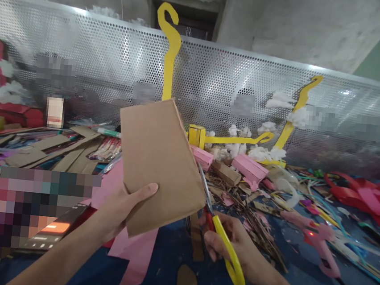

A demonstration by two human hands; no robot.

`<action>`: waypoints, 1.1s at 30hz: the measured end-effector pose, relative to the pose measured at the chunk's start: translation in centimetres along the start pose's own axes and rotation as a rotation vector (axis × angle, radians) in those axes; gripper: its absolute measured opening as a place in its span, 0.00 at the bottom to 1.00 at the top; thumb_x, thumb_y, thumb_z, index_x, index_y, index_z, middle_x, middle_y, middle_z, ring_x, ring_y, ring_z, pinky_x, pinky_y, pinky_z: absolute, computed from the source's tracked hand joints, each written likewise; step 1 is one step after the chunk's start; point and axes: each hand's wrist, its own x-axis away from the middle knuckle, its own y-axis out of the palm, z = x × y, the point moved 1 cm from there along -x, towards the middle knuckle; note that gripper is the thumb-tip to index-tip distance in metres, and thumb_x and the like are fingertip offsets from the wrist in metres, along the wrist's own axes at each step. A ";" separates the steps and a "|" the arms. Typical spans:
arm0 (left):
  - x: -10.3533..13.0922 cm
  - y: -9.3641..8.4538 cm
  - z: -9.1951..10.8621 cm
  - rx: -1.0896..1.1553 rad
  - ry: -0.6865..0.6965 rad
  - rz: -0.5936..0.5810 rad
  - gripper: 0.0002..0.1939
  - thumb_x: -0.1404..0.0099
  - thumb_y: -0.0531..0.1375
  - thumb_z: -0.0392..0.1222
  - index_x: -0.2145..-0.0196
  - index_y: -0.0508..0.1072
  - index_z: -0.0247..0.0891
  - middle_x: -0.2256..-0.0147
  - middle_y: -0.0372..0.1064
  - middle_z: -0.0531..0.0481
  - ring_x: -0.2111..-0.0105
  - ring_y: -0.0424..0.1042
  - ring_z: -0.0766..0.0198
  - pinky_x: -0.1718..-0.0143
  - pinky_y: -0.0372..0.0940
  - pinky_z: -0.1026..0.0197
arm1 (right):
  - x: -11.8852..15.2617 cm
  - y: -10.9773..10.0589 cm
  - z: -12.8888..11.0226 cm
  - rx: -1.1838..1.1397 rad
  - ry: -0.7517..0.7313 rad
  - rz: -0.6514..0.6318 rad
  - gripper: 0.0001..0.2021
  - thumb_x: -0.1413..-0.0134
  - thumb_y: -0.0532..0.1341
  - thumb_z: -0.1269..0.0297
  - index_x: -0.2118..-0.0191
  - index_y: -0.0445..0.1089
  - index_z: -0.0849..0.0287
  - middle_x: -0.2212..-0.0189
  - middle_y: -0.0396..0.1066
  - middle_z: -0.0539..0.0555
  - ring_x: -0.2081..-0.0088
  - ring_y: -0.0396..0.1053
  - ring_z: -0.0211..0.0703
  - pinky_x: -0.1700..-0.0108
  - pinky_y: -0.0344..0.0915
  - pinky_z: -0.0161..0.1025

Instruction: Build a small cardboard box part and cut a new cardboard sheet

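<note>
My left hand grips a piece of brown cardboard by its lower left part, thumb on the near face. The cardboard is held up and tilted above the table. In my right hand is a pair of scissors with yellow and red handles. Their blades point up and away, along the cardboard's right edge; whether they are biting into it I cannot tell. Below the cardboard lies pink paper, and a small rounded cardboard scrap rests near the front edge.
A pink glue gun with a lit red light lies at the right. Behind stand yellow hook-shaped cutouts, pink boxes and white fluff. Cardboard strips clutter the left. A perforated metal panel runs along the back.
</note>
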 end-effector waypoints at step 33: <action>0.5 0.0 1.1 -0.020 0.042 -0.002 0.34 0.42 0.70 0.48 0.40 0.67 0.46 0.43 0.72 0.42 0.47 0.74 0.50 0.51 0.75 0.54 | 0.3 -0.1 -0.8 -0.196 -0.026 -0.250 0.26 0.49 0.67 0.42 0.55 0.65 0.59 0.65 0.67 0.52 0.72 0.64 0.34 0.69 0.63 0.33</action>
